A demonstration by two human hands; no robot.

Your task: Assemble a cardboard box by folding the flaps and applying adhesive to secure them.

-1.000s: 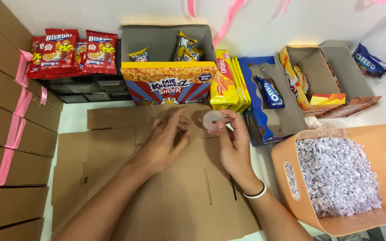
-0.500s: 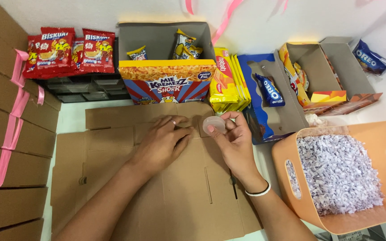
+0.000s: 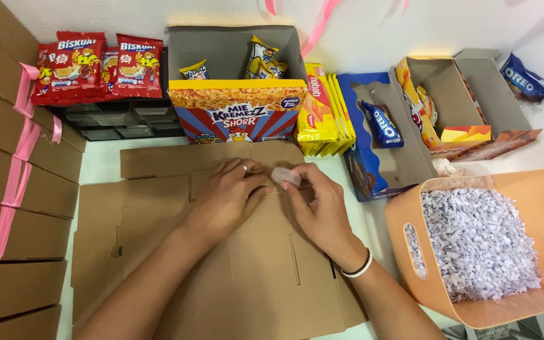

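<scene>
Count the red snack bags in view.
3 visible: all on the dark drawer unit at top left. One at far left, one at right, one mostly covered between them. More may be hidden behind.

Orange basket (image 3: 410, 220) of shredded paper (image 3: 476, 242) — red snack packs (image 3: 99, 66), stacked cardboard boxes (image 3: 7, 189).

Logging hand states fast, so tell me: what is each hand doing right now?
Left hand: open, fingers resting on the flat cardboard sheet.
Right hand: fingers closed on a small clear tape roll.
</scene>
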